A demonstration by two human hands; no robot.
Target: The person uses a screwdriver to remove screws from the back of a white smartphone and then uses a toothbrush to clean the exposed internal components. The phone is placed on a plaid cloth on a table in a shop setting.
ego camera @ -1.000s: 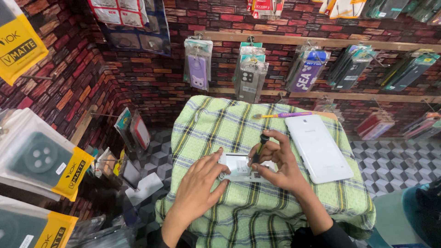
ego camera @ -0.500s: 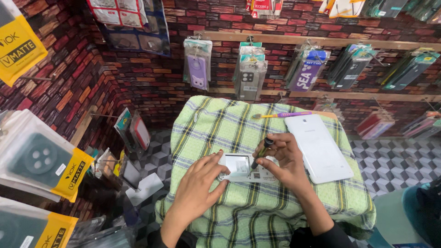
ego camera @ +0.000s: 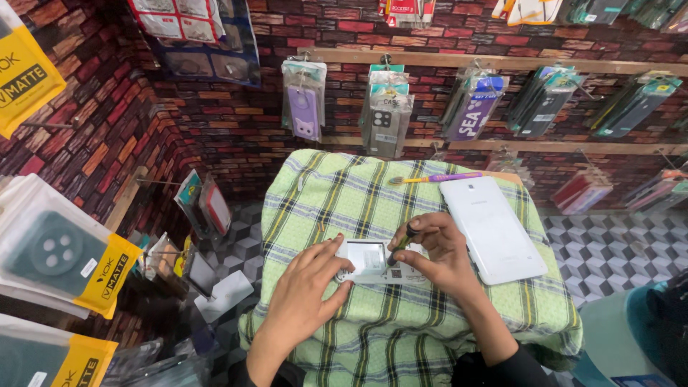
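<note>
My left hand point(ego camera: 308, 290) lies spread, steadying the opened white phone point(ego camera: 373, 261) on the table point(ego camera: 315, 201); my right hand point(ego camera: 437, 251) pinches a small screwdriver point(ego camera: 400, 240), tip down. Next comes careful, vertical turning.

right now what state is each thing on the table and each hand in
opened phone: back cover off, lying flat on the cloth
screwdriver: tilted, tip down on the phone
right hand: pinching the screwdriver
left hand: flat, fingers pressing the phone's left end
white tablet: back side up, untouched
toothbrush: lying flat at the far edge
checked cloth: spread over the table, wrinkled
</note>
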